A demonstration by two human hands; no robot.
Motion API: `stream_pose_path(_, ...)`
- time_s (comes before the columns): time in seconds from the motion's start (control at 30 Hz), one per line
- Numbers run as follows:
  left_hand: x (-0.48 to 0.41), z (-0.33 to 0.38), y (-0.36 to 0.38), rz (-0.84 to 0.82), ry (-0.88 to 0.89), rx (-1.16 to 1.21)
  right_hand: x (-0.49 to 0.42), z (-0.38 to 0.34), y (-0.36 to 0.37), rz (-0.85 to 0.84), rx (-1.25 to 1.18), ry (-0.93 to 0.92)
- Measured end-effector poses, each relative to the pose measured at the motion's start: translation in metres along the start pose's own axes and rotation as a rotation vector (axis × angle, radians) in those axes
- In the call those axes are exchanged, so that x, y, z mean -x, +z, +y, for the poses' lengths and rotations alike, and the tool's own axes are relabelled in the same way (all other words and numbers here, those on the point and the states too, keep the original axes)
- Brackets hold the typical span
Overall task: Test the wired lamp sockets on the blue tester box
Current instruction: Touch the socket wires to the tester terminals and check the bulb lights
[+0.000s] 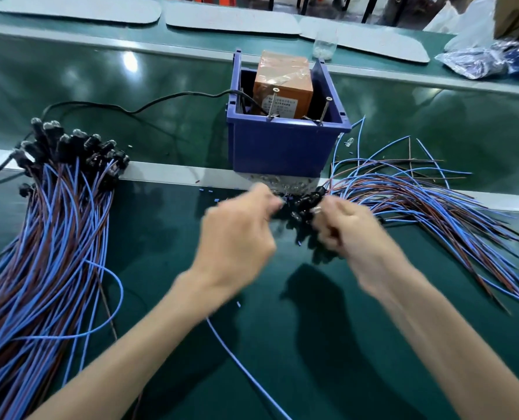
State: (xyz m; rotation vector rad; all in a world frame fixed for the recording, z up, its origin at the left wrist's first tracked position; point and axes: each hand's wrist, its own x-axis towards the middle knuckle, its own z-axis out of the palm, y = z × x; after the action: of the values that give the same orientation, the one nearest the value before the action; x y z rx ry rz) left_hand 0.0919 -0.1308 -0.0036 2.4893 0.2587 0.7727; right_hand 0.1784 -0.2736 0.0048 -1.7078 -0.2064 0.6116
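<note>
Both hands are just in front of the blue box (282, 144), on the bunch of black sockets (302, 204) lying on the desk (373, 344) there. Your right hand (346, 228) is curled round part of that bunch. Your left hand (237, 234) is curled too, with its fingertips at the bunch, but blur hides whether it pinches anything, so I can't tell.

Looks like you're picking the next socket to test.
- Pull one socket free, not the whole bunch. The wires (418, 192) fan out right of the box and will likely tangle.
- Follow its blue and brown pair to the bare ends and put one end on each screw (272, 103) standing at the box's front rim.
- Hold by the insulation, off the screws. They are probably live: a black cable (131, 109) runs into the box from the left.
- Passed ones likely go on the pile (55, 207) left of the box. Keep the two sides separate.
</note>
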Motion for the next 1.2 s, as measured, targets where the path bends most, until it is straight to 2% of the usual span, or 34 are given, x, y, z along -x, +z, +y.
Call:
stream_pose_path(0.07,-0.012,-0.005,-0.005,0.009,-0.130,0.059,0.001,-0.003,-0.010,0.106,0.150,-0.179)
stream_pose_path(0.17,-0.021,0.008,0.001,-0.060,-0.142,0.255,0.009,0.000,0.003,0.064,0.554,-0.415)
stream_pose_path(0.27,-0.029,0.017,0.006,-0.078,-0.234,0.334,0.013,0.007,0.022,0.116,0.756,-0.544)
stream_pose_path(0.33,-0.035,0.013,0.007,-0.084,-0.285,0.365,0.008,0.014,0.026,0.112,0.826,-0.563)
stream_pose_path(0.43,-0.041,0.009,0.008,-0.091,-0.311,0.430,0.001,0.024,0.034,0.092,1.024,-0.490)
stream_pose_path(0.53,-0.042,0.007,0.012,-0.148,-0.323,0.489,-0.003,0.030,0.038,0.230,1.272,-0.537)
stream_pose_path(0.63,-0.039,0.007,0.016,-0.185,-0.315,0.527,-0.006,0.029,0.037,0.289,1.441,-0.596)
stream_pose_path(0.9,-0.032,0.000,0.013,-0.321,-0.293,0.560,-0.014,0.044,0.026,0.399,1.269,-0.766)
stream_pose_path(1.1,-0.030,-0.005,0.005,-0.377,-0.239,0.601,-0.017,0.035,0.013,0.214,0.943,-0.826)
stream_pose_path(1.2,-0.029,-0.004,0.000,-0.405,-0.186,0.621,-0.017,0.021,0.003,0.207,0.655,-0.804)
